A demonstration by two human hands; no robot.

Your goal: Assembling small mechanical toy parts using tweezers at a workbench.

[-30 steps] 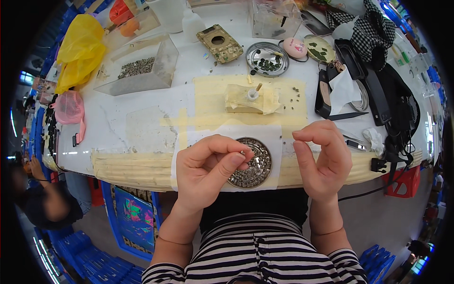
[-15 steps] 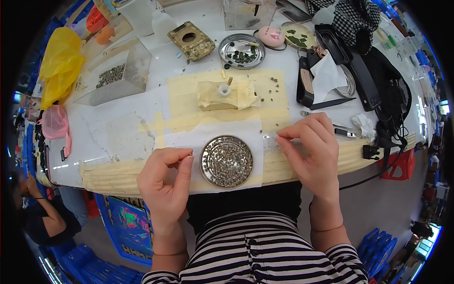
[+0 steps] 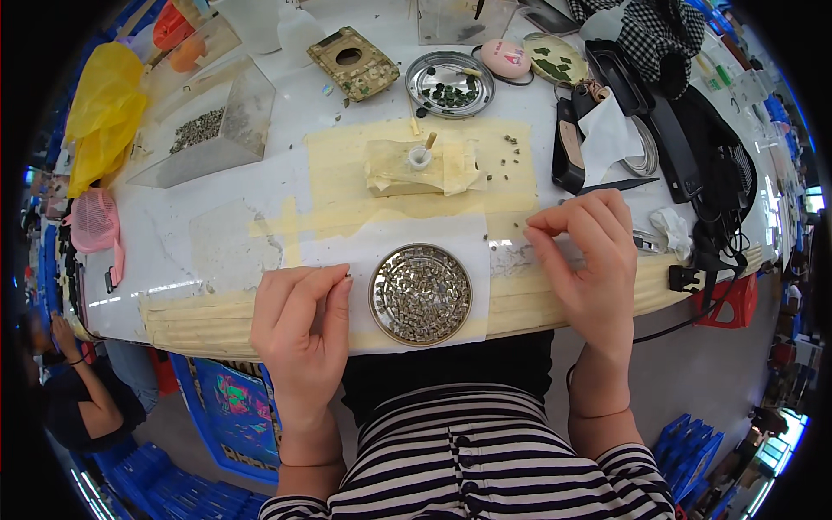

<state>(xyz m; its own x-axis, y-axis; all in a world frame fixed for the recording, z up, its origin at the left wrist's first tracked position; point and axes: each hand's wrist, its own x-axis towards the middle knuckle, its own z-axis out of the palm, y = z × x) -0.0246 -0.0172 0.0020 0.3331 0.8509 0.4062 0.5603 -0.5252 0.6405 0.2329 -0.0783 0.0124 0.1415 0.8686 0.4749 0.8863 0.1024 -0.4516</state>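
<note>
A round, shallow metal dish [image 3: 374, 312] full of small grey metal pieces stands on white paper, between my hands. My left hand [image 3: 303, 325] is beside the dish's left, thumb and forefinger pinched on a tiny dark piece [image 3: 348, 276]. To the right of the dish, my right hand [image 3: 598, 264] is raised a little farther out, thumb and forefinger tips together. Whatever is between those tips is too small to make out. One loose metal piece [image 3: 516, 225] is just left of them. Beyond the dish, a tape-covered block [image 3: 403, 180] carries a small white cup [image 3: 419, 157].
Several loose pieces [image 3: 506, 163] lie right of the block. A camouflage-patterned model part [image 3: 354, 74] and a metal plate [image 3: 485, 102] of dark green parts are at the back. A clear bin [image 3: 247, 130] stands left; black cases [image 3: 663, 147] and white tissue [image 3: 609, 130] lie right.
My right hand has moved a little farther away and to the right. The left hand keeps its pinch and has hardly moved. The whole view has shifted slightly.
</note>
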